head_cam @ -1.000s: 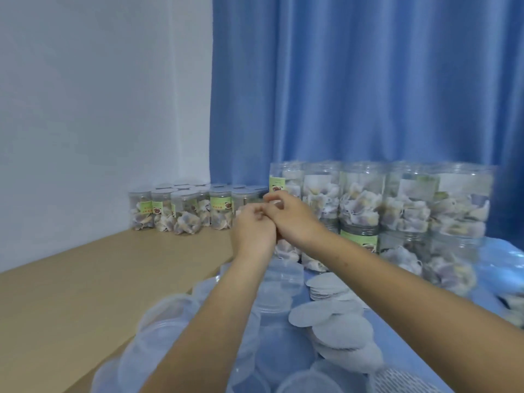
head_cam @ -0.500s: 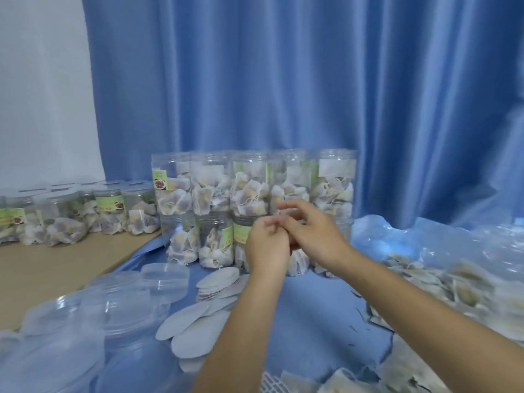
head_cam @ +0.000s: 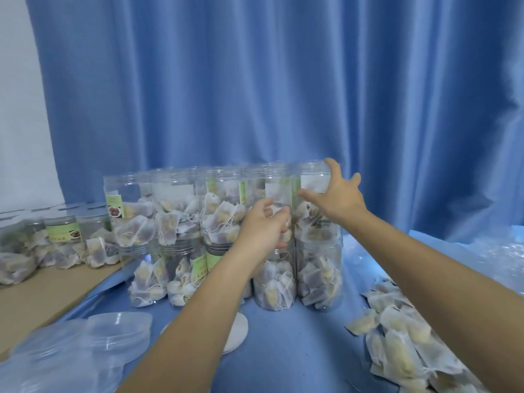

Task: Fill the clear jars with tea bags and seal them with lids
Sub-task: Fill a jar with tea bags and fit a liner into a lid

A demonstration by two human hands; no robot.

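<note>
Two tiers of clear jars point(head_cam: 226, 222) packed with tea bags stand on the blue cloth point(head_cam: 297, 336) before the curtain point(head_cam: 255, 80). The right hand point(head_cam: 337, 194) — fingers spread — reaches the top-right jar point(head_cam: 314, 205); the left hand point(head_cam: 263, 225) curls round the neighbouring jar point(head_cam: 279, 194). Loose tea bags point(head_cam: 405, 330) lie at right — clear lids point(head_cam: 93, 344) at left.

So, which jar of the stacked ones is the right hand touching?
The right hand touches the top jar at the right end of the stack, fingers spread over its upper edge. The other top jars stand further left; the left hand is at the next one.
</note>
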